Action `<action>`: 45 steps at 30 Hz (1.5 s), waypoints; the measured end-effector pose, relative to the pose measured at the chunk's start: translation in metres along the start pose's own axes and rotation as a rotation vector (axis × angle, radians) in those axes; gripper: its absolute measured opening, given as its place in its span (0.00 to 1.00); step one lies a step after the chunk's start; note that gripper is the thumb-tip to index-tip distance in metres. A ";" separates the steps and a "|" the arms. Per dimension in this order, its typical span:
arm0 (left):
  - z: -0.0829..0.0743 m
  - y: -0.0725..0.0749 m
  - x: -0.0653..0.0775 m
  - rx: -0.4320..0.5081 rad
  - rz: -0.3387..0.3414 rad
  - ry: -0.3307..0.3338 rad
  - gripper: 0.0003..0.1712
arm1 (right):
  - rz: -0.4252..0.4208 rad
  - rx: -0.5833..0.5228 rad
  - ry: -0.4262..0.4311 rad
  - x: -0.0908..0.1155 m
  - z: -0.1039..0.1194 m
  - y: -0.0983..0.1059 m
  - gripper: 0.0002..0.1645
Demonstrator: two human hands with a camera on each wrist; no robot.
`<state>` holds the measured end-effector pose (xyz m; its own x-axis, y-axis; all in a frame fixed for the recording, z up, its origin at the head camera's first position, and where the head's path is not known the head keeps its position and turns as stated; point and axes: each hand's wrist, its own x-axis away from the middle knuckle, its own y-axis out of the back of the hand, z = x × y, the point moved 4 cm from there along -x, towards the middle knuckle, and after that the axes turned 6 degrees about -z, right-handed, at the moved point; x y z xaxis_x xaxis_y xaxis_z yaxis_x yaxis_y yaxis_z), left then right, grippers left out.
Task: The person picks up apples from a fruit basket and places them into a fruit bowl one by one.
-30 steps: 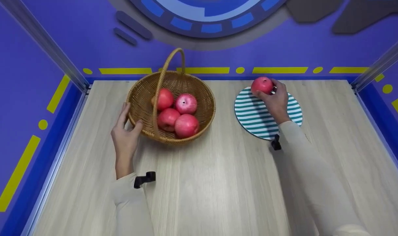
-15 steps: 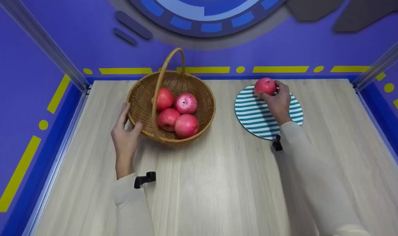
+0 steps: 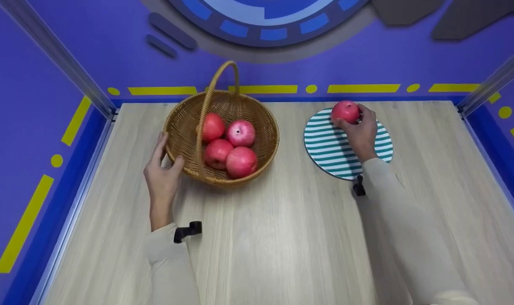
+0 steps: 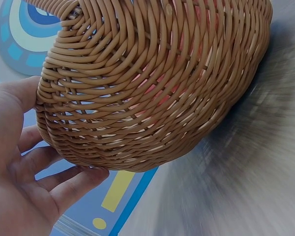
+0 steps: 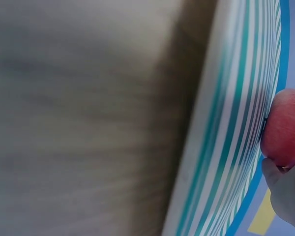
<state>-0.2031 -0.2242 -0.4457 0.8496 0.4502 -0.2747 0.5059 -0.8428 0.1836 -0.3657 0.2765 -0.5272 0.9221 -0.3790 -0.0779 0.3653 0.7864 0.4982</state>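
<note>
A brown wicker basket [image 3: 261, 106] with an arched handle stands at the left, holding several red apples [image 3: 241, 162]. My left hand [image 3: 161, 178] holds its left side: the thumb lies at the rim and the fingers rest against the woven outer wall, as the left wrist view of the basket [image 4: 137, 98] also shows. My right hand [image 3: 360, 131] grips another red apple [image 3: 345, 112] between thumb and fingers, at the far part of a round plate [image 3: 324, 148] with green and white stripes. Whether this apple touches the plate I cannot tell.
The pale wooden table [image 3: 257, 245] ends at a blue-purple back wall [image 3: 282, 76] just behind the basket and plate. Side walls rise at left and right. Bare tabletop lies between the basket and the plate.
My right hand has shifted slightly to the right over the plate with the apple in its grip. The left hand and the basket have stayed in place.
</note>
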 end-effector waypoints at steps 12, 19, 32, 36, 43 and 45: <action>0.001 -0.001 -0.001 0.006 -0.012 -0.003 0.36 | -0.002 -0.011 0.016 0.000 -0.002 0.001 0.52; 0.001 -0.001 -0.001 0.016 -0.011 0.007 0.36 | 0.026 -0.004 0.016 0.001 -0.002 0.003 0.54; 0.024 -0.001 -0.007 0.007 0.006 0.022 0.38 | -0.020 0.014 0.104 0.009 -0.005 0.013 0.53; 0.039 -0.001 -0.010 0.015 0.003 -0.003 0.38 | -0.050 0.001 0.176 0.015 0.002 0.014 0.49; 0.038 0.000 -0.009 -0.007 0.015 0.009 0.38 | -0.050 -0.012 0.261 0.030 0.026 0.009 0.46; 0.038 0.000 -0.009 -0.005 0.015 0.007 0.38 | -0.053 -0.023 0.304 0.035 0.034 0.007 0.46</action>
<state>-0.2162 -0.2394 -0.4788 0.8582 0.4394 -0.2653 0.4936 -0.8482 0.1921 -0.3351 0.2517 -0.4974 0.8961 -0.2596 -0.3599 0.4139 0.7813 0.4671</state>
